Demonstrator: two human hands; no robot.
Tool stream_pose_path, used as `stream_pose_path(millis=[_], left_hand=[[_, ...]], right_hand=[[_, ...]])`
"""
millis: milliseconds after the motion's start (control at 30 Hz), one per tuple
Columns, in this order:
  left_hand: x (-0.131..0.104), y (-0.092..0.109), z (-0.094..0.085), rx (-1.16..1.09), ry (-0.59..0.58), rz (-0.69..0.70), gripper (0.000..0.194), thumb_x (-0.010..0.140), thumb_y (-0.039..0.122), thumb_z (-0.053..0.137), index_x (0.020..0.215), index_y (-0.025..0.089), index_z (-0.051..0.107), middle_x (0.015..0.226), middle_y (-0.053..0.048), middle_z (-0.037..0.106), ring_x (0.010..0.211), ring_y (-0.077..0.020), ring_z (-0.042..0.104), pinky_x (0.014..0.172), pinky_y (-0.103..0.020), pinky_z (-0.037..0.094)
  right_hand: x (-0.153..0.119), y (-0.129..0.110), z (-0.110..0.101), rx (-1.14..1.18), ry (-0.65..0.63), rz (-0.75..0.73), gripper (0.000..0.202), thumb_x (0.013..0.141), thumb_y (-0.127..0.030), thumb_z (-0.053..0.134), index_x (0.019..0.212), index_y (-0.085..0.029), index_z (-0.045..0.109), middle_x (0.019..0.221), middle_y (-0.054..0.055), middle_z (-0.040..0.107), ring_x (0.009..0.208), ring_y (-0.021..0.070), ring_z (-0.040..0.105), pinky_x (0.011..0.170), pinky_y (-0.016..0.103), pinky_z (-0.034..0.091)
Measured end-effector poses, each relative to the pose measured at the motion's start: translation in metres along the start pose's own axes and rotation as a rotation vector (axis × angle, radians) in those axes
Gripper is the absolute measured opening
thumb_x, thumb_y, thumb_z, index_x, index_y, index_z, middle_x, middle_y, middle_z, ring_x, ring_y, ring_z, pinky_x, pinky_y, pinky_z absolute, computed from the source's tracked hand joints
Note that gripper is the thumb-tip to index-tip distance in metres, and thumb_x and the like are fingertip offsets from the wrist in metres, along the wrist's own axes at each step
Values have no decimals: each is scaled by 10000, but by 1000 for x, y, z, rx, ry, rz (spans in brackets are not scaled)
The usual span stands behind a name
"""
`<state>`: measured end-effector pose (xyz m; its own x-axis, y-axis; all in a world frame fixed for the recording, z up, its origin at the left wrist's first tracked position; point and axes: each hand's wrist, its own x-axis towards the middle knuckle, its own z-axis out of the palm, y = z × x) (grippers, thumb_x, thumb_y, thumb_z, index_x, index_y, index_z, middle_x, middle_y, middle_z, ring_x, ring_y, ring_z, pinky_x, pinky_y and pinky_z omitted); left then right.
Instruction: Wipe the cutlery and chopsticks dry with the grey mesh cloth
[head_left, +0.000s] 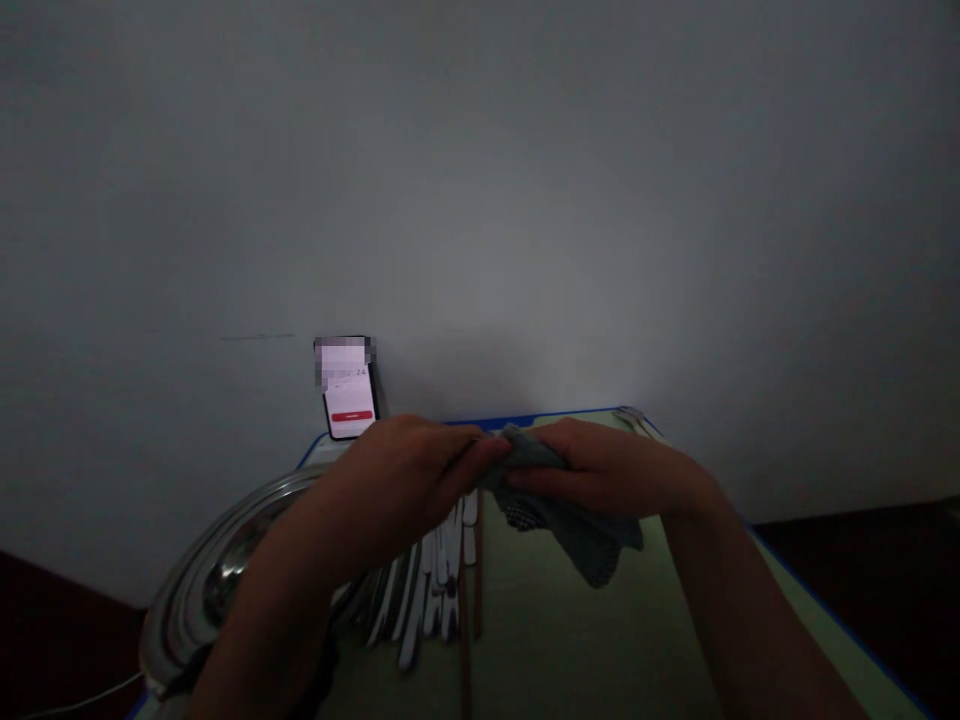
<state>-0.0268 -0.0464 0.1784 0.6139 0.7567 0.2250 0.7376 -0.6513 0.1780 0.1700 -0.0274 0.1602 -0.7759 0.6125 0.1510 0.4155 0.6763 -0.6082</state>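
Note:
A grey-green cloth (589,545) is bunched in my right hand (607,465), its loose end hanging below the fingers. My left hand (416,460) meets it from the other side, with thumb and fingers pinched together at the cloth's edge. Something thin and pale shows at those fingertips, but its kind is hidden by the hands and cloth. Both hands are above the table (570,640). Beneath my left hand lies a row of metal cutlery (409,610), handles towards me. Long brown sticks, like chopsticks (478,585), lie along its right side.
A phone (349,395) with a lit screen leans against the grey wall (525,200) behind the table. To the left is a large shiny metal basin or lid (217,580), partly behind my left forearm. A few pieces of cutlery (634,418) lie at the far right corner.

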Motion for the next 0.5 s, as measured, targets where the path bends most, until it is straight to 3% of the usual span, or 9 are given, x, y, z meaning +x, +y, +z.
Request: stream_pose_path(millis=[200,400,500], left_hand=[[1,-11,-2,-49,84,-29,458,897,429,315,632,175,589,498,21,524,439,-99,463,461,-210,298],[-8,-24,-11,-152,66,-41,396,870,410,377,654,190,625,486,27,549,432,-100,471,454,-200,315],[-11,-27,-10,-186,-3,-58,364,859,408,426,659,196,644,493,31,564,424,-91,466,434,-189,302]], right_hand=[[-11,0,-10,52,-2,50,240,866,-347,443,941,-174,591,816,-10,628,683,98,542,606,202,412],[-22,-1,-15,19,-11,78,245,838,-359,489,965,-184,604,804,-1,641,685,114,563,618,215,428],[-25,-2,-18,1,-53,117,226,816,-341,525,942,-178,617,808,4,654,682,113,575,616,210,430]])
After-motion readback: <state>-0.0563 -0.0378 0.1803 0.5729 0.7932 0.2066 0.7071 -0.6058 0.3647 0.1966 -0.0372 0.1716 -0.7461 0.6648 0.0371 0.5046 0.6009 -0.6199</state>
